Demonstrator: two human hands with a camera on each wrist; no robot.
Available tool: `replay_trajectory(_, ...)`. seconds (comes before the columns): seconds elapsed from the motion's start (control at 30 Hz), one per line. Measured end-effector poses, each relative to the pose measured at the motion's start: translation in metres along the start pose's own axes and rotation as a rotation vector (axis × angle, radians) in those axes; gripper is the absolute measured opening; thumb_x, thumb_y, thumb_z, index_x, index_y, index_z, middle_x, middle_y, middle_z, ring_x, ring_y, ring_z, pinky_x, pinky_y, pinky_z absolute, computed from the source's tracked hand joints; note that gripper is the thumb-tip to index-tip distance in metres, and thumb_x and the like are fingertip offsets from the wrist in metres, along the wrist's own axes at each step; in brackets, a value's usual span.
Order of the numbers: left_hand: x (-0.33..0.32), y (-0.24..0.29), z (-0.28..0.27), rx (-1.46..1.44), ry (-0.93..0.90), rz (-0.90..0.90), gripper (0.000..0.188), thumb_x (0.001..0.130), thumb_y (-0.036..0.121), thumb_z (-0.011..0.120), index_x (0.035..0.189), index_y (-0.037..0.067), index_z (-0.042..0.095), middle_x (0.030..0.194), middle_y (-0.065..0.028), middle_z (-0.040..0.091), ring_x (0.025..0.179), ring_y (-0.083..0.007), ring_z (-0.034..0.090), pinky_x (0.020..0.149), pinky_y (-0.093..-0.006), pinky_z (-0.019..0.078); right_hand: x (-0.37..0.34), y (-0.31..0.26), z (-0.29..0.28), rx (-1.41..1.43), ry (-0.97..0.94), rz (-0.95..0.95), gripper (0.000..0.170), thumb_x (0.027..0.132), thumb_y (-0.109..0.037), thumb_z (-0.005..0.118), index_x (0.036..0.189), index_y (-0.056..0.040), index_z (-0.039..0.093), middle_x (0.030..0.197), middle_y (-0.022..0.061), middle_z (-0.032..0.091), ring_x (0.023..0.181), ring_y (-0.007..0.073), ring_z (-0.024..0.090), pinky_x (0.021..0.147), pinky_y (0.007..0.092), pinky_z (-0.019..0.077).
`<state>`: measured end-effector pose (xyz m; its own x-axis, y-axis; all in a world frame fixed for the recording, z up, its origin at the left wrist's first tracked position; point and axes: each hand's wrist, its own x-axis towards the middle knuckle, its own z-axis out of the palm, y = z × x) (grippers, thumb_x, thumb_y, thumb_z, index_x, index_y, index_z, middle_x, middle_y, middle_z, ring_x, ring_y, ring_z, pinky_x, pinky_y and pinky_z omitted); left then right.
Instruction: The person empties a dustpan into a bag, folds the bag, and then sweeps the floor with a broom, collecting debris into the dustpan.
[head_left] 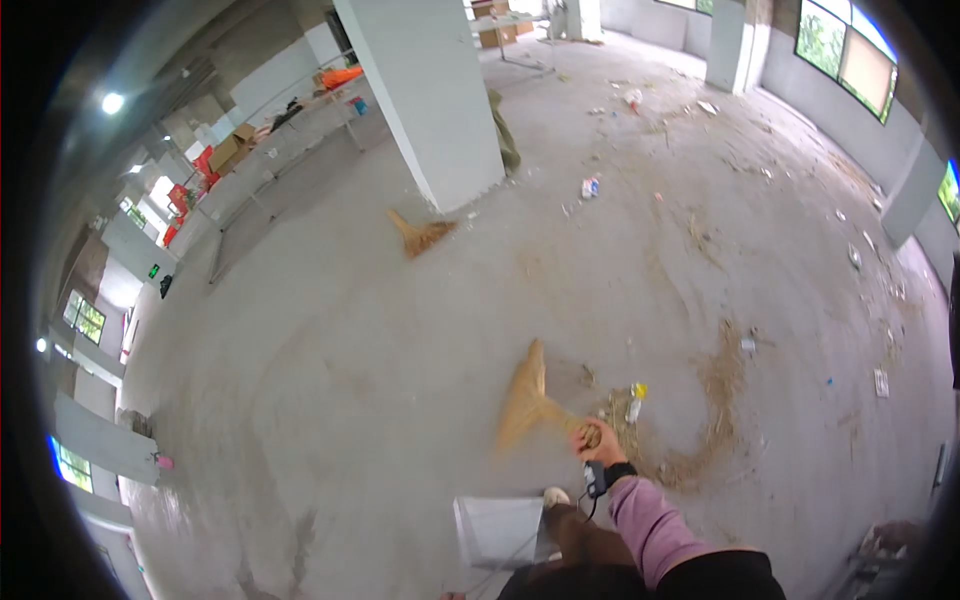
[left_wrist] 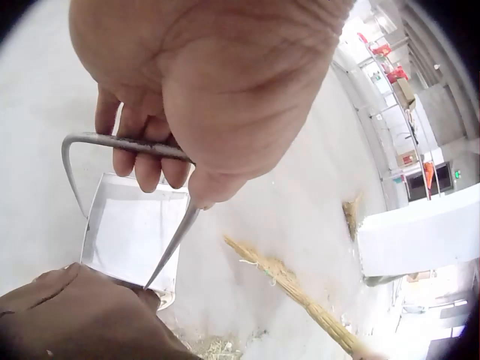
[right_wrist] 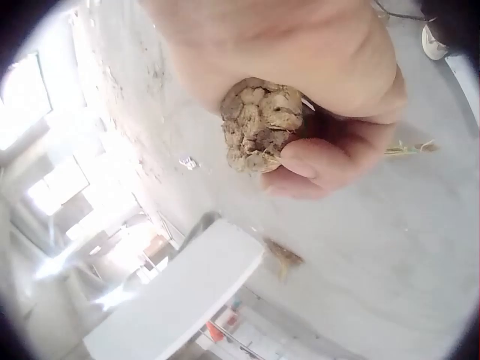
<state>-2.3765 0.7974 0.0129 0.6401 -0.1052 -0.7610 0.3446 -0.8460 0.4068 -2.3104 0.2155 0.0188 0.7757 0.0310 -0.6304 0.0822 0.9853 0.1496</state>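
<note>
My right hand (head_left: 597, 443) grips the handle of a straw broom (head_left: 523, 402); in the head view the broom's spread bristles point away to the left. The handle's rough cut end (right_wrist: 262, 127) pokes out of the fist in the right wrist view. My left hand (left_wrist: 217, 82) has its fingers curled round the bent metal handle (left_wrist: 120, 141) of a white dustpan (left_wrist: 135, 225). In the head view the dustpan (head_left: 497, 530) is low beside my foot, left of the leg. Straw litter (head_left: 725, 390) and a yellow-and-white wrapper (head_left: 637, 398) lie close to the right hand.
A second straw broom (head_left: 425, 237) lies at the foot of a white pillar (head_left: 440, 110). More scraps (head_left: 590, 187) are strewn over the floor toward the windows (head_left: 848, 55) on the right. A long metal-framed table (head_left: 290, 150) with boxes stands at the far left.
</note>
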Motion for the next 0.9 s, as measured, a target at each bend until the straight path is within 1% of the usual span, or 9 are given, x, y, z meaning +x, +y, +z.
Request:
replay_trajectory(0.03,0.012,-0.035,0.004,0.512,0.006,0.524,0.038,0.074,0.037,0.056,0.079,-0.001,0.059,0.079,-0.0227,0.06,0.077,-0.0323,0.059,0.068,-0.0374,0.0458,-0.031,0.003,-0.032,0.018,-0.004,-0.016,0.022,0.077,-0.026,0.051,0.076,-0.0047,0.046,0.066,0.0021,0.046,0.055,0.0131,0.046,0.046,0.0239,0.0383)
replay_trajectory(0.07,-0.006,-0.015,0.005,0.167,0.003,0.174,0.039,0.075,0.036,0.057,0.075,-0.003,0.057,0.074,-0.0217,0.059,0.072,-0.0322,0.058,0.063,-0.037,0.0446,-0.045,-0.008,-0.041,0.006,-0.029,-0.031,0.023,0.077,-0.027,0.051,0.076,-0.0048,0.046,0.066,0.0019,0.046,0.055,0.0128,0.046,0.046,0.0238,0.0382)
replay_trajectory(0.17,-0.041,0.004,0.012,0.041,0.016,0.078,0.042,0.074,0.037,0.057,0.075,-0.004,0.057,0.072,-0.0202,0.06,0.07,-0.0311,0.059,0.061,-0.0378,0.0436,-0.113,-0.001,-0.062,0.17,-0.046,0.008,0.024,0.078,-0.028,0.05,0.076,-0.0048,0.046,0.065,0.0011,0.046,0.055,0.0119,0.046,0.045,0.0233,0.0379)
replay_trajectory(0.27,-0.064,0.001,0.015,0.153,0.022,0.077,0.042,0.073,0.034,0.06,0.083,-0.006,0.057,0.084,-0.025,0.06,0.082,-0.039,0.057,0.069,-0.0411,0.0442,-0.164,0.007,-0.099,0.215,-0.045,-0.056,0.022,0.08,-0.027,0.049,0.077,-0.0049,0.048,0.065,0.0015,0.048,0.053,0.0125,0.047,0.044,0.0216,0.0367)
replay_trajectory(0.37,-0.069,-0.029,0.018,0.249,0.035,0.182,0.04,0.073,0.036,0.061,0.078,-0.004,0.059,0.073,-0.0186,0.061,0.072,-0.0289,0.06,0.061,-0.037,0.0441,-0.207,0.021,-0.114,0.214,-0.013,-0.1,0.021,0.08,-0.026,0.049,0.078,-0.0054,0.047,0.065,0.0011,0.047,0.053,0.0126,0.047,0.043,0.0225,0.0361)
replay_trajectory(0.47,-0.081,-0.051,0.024,0.241,0.085,0.205,0.04,0.072,0.036,0.063,0.079,-0.003,0.059,0.075,-0.0195,0.061,0.073,-0.0303,0.06,0.061,-0.0379,0.0441,-0.234,0.038,-0.114,0.1,-0.038,-0.11,0.019,0.08,-0.024,0.048,0.077,-0.0055,0.047,0.066,0.001,0.047,0.053,0.0122,0.047,0.043,0.0234,0.0354)
replay_trajectory(0.63,-0.108,-0.066,0.022,0.357,-0.017,0.221,0.04,0.069,0.035,0.063,0.079,-0.004,0.058,0.082,-0.0252,0.059,0.082,-0.0407,0.056,0.068,-0.0444,0.0446,-0.277,0.096,-0.112,-0.106,0.003,0.021,0.023,0.081,-0.024,0.049,0.086,-0.0015,0.046,0.069,0.001,0.048,0.057,0.0113,0.048,0.044,0.0231,0.0344)
replay_trajectory(0.77,-0.114,-0.083,0.03,0.453,-0.035,0.238,0.04,0.068,0.037,0.063,0.076,-0.002,0.06,0.082,-0.0246,0.059,0.082,-0.0404,0.056,0.068,-0.0451,0.0445,-0.279,0.085,-0.132,-0.172,-0.074,0.144,0.03,0.081,-0.024,0.048,0.093,0.0027,0.044,0.071,0.0021,0.046,0.059,0.011,0.047,0.044,0.0214,0.0333)
replay_trajectory(0.9,-0.129,-0.09,0.035,0.573,-0.075,0.358,0.041,0.07,0.04,0.061,0.076,0.0,0.061,0.08,-0.0223,0.06,0.079,-0.0389,0.057,0.067,-0.0443,0.0452,-0.272,0.05,-0.178,-0.663,-0.059,-0.174,0.029,0.082,-0.025,0.047,0.092,0.0025,0.044,0.074,0.0035,0.044,0.061,0.0099,0.045,0.043,0.0206,0.0323)
